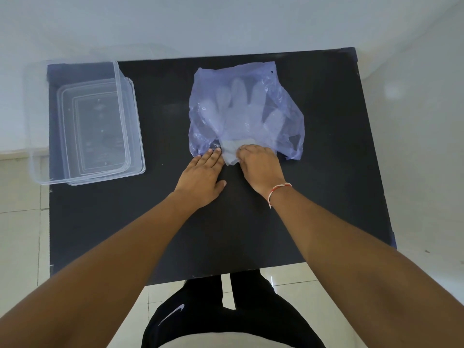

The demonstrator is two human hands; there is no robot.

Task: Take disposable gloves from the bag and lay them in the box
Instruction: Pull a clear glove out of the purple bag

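A thin bluish plastic bag (251, 79) lies flat on the black table (226, 234), right of centre. Clear disposable gloves (238, 106) show through it, fingers pointing away from me. Their cuffs (231, 153) stick out of the bag's near opening. My right hand (258, 167) pinches those cuffs at the mouth of the bag. With straight fingers, my left hand (203, 177) presses down the bag's near left edge. A clear plastic box (120, 101) stands at the table's far left with nothing in it.
The box overhangs the table's left edge a little. A white wall runs behind the table and pale floor tiles surround it. My legs in dark trousers (226, 310) stand at the table's near edge.
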